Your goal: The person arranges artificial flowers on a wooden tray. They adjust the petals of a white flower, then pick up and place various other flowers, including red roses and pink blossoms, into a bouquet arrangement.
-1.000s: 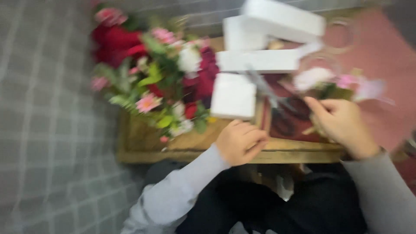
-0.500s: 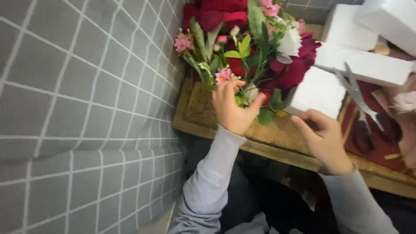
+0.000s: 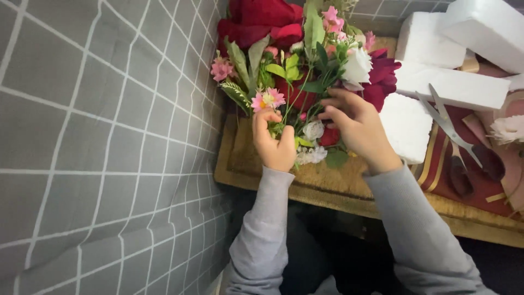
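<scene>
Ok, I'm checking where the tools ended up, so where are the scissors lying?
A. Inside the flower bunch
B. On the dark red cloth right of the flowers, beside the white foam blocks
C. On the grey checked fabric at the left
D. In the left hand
B: the scissors lie open on the dark red cloth by the white foam blocks, while both hands are at the flowers.

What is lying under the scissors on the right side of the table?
The scissors lie on a dark red cloth with gold stripes, blades over a white foam block. What lies under the cloth is hidden.
</scene>
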